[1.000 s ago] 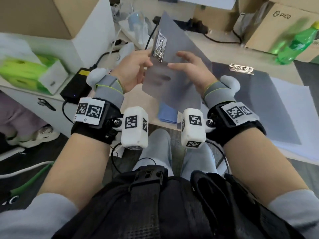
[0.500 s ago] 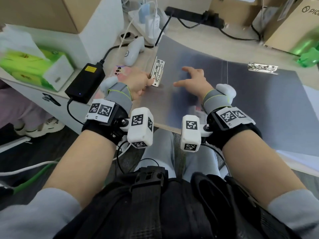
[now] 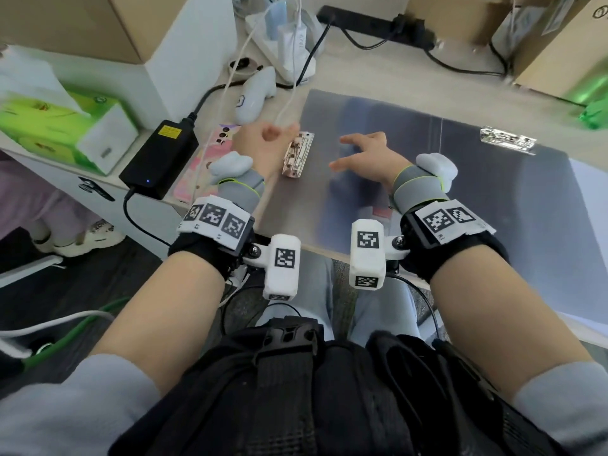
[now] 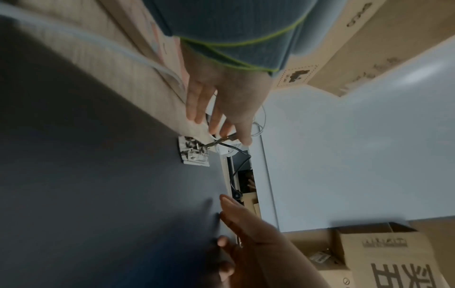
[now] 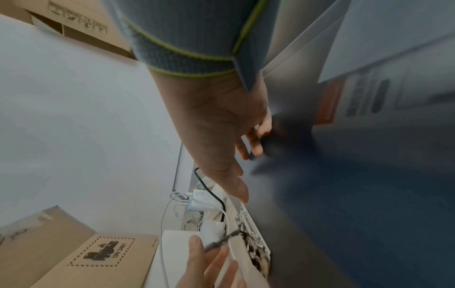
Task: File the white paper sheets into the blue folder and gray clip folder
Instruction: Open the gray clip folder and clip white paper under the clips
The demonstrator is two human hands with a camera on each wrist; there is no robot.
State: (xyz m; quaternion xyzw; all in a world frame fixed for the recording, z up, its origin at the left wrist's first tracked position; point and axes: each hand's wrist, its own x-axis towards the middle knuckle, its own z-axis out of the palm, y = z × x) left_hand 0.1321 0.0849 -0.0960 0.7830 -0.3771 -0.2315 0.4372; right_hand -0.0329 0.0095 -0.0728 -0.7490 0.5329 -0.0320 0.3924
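Observation:
The gray clip folder (image 3: 404, 133) lies opened flat on the desk, with one metal clip (image 3: 297, 155) on its left panel and a second clip (image 3: 508, 143) on its right panel. My left hand (image 3: 283, 133) hovers just left of the near clip with straight fingers, and its fingertips (image 4: 243, 139) are at the clip's raised wire lever (image 4: 225, 139). My right hand (image 3: 345, 151) rests spread on the left panel, fingers (image 5: 256, 145) touching the gray folder (image 5: 369, 194). White paper sheets (image 3: 590, 199) lie under the folder's right side. A red-labelled item shows dimly through the translucent cover. I cannot make out the blue folder.
Left of the folder lie a phone in a pink case (image 3: 210, 159), a black power adapter (image 3: 161, 153) and a white handheld device (image 3: 255, 97). A power strip with chargers (image 3: 289, 37) and cardboard boxes line the back. A green bottle (image 3: 595, 106) stands far right. My knees are below the desk's front edge.
One second ago both hands held the folder's cover up in the air. It has come down flat on the desk, the left hand has let go of its clip edge, and the right hand rests on it.

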